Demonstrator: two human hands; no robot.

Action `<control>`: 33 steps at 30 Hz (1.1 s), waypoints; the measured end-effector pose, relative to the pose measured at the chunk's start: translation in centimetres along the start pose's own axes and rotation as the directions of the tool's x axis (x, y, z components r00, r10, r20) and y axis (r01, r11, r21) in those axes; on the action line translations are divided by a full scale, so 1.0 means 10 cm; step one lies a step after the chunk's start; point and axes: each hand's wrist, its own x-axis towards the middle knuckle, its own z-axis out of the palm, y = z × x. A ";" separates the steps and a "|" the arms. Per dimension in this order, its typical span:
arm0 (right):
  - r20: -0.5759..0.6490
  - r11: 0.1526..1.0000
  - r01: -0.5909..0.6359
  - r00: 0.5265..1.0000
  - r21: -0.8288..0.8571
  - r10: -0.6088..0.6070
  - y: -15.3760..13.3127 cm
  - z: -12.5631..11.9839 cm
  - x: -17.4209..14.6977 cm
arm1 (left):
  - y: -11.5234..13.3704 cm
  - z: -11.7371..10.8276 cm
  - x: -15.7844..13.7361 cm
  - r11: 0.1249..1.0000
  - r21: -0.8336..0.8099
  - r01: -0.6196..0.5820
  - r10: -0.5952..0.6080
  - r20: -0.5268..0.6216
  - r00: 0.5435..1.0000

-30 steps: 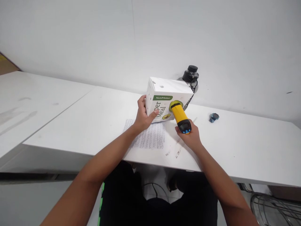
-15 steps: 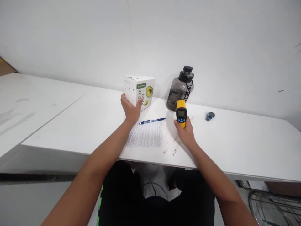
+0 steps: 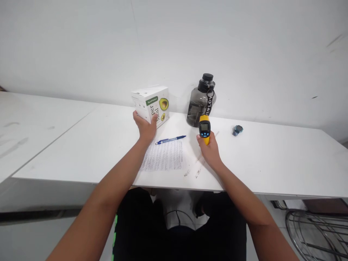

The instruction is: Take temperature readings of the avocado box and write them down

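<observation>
My left hand (image 3: 146, 127) grips a white cardboard box (image 3: 141, 104) with avocado pictures and a green label, thumb on the printed front and fingers on the left side. In my right hand (image 3: 210, 149) is a yellow and black infrared thermometer (image 3: 204, 127), held upright by its handle with its small screen facing me. Behind it a grey see-through water jug (image 3: 195, 105) with a black lid and strap stands near the wall. A blue pen (image 3: 170, 140) lies between my hands, at the top of a grey scribbled patch (image 3: 164, 156).
A small blue watch-like object (image 3: 237, 130) lies on the white table (image 3: 272, 159) to the right. The wall (image 3: 174, 43) rises behind the table. A wire rack (image 3: 315, 232) stands below at the lower right. Dark smudges (image 3: 198, 173) mark the table near its front edge.
The whole view has shifted, so the things on the table appear a little further left. Both hands keep their holds on the box and the infrared thermometer.
</observation>
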 end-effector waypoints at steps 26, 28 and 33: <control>0.134 0.949 0.072 0.990 -0.306 -0.032 0.07 0.01 0.01 | -0.03 -0.01 0.01 1.000 0.011 -0.012 0.012 0.016 1.000; 0.181 0.927 0.074 0.983 -0.367 -0.006 0.06 0.00 0.00 | -0.03 -0.01 0.00 1.000 0.009 -0.004 0.004 0.015 1.000; 0.200 0.781 0.131 0.980 -0.610 -0.008 -0.01 -0.03 -0.01 | -0.03 0.00 0.00 1.000 -0.003 -0.014 0.014 0.011 1.000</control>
